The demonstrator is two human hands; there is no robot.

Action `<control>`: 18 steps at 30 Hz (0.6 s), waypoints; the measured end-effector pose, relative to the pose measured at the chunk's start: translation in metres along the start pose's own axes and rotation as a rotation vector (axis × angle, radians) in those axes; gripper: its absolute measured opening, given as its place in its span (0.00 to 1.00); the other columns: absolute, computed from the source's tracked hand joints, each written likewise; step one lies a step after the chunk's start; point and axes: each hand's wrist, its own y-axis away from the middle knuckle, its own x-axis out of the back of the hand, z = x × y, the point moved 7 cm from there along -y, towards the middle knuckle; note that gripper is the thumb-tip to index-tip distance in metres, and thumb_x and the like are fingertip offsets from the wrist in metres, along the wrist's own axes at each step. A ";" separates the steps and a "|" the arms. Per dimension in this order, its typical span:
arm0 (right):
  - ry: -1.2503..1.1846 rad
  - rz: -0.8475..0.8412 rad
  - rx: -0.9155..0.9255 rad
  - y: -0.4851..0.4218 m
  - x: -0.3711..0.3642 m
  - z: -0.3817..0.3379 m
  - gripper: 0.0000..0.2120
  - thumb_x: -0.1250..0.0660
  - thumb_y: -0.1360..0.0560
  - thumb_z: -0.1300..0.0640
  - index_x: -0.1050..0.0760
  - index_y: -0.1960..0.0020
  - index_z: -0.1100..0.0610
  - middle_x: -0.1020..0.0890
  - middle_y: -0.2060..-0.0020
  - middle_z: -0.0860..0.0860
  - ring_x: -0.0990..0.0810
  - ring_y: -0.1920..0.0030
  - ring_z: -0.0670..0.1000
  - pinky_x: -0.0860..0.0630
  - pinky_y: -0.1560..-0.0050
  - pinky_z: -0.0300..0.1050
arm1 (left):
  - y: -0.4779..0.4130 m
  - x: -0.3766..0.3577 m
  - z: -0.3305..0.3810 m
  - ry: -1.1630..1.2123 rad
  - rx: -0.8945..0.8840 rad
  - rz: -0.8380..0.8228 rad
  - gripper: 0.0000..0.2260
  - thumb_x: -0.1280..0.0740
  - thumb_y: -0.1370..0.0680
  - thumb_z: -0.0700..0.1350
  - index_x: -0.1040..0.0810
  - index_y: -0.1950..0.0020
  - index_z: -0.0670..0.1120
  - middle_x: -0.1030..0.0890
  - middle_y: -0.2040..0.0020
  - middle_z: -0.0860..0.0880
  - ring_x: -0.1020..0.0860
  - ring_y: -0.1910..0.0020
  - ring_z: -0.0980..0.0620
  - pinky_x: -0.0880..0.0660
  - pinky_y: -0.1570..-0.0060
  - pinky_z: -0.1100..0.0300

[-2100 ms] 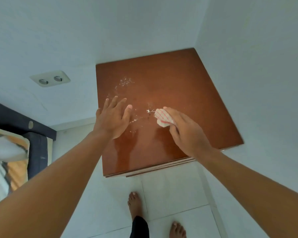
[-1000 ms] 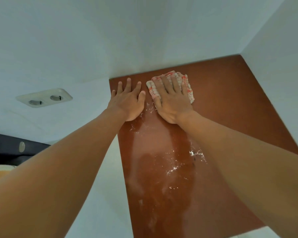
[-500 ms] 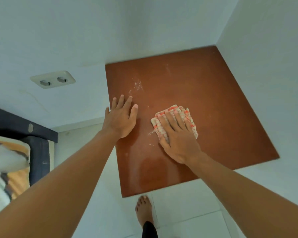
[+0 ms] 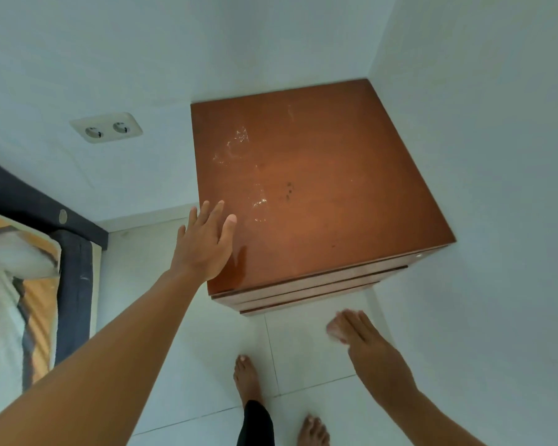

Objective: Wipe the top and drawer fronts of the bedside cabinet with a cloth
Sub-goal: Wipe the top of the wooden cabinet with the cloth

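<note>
- Our right hand (image 4: 364, 339) hangs below the bedside cabinet (image 4: 319, 188) front, a pale cloth (image 4: 334, 333) apparently under its blurred fingers; grip unclear.
- Our left hand (image 4: 203, 243) rests spread, empty, on its near-left corner.
- White residue (image 4: 239, 146) remains on top; drawer fronts (image 4: 306, 291) look unwiped, we judge.

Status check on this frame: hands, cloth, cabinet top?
Left hand open, flat at cabinet top left edge. Right hand off the front, cloth under fingers, blurred. White residue on top. Nothing blocking.
</note>
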 end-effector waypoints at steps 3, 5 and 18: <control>0.060 -0.099 0.022 0.037 -0.021 0.010 0.23 0.41 0.26 0.66 0.19 0.35 0.60 0.25 0.28 0.50 0.19 0.34 0.55 0.14 0.59 0.43 | 0.001 -0.001 -0.007 -0.037 -0.014 0.013 0.30 0.56 0.16 0.64 0.46 0.16 0.54 0.48 0.15 0.49 0.54 0.16 0.44 0.51 0.20 0.38; 0.053 -0.077 0.057 0.027 -0.012 0.002 0.23 0.45 0.25 0.64 0.17 0.37 0.60 0.26 0.27 0.52 0.20 0.33 0.53 0.14 0.54 0.46 | 0.000 -0.002 -0.012 -0.068 -0.009 0.008 0.33 0.59 0.19 0.66 0.46 0.16 0.54 0.48 0.15 0.49 0.53 0.16 0.44 0.51 0.21 0.37; -0.176 0.292 0.029 -0.312 0.160 -0.023 0.24 0.42 0.18 0.59 0.32 0.22 0.59 0.28 0.25 0.59 0.27 0.26 0.58 0.34 0.27 0.46 | -0.126 0.061 0.044 -0.084 -0.135 -0.036 0.28 0.54 0.16 0.63 0.42 0.17 0.55 0.47 0.16 0.50 0.55 0.16 0.45 0.52 0.22 0.36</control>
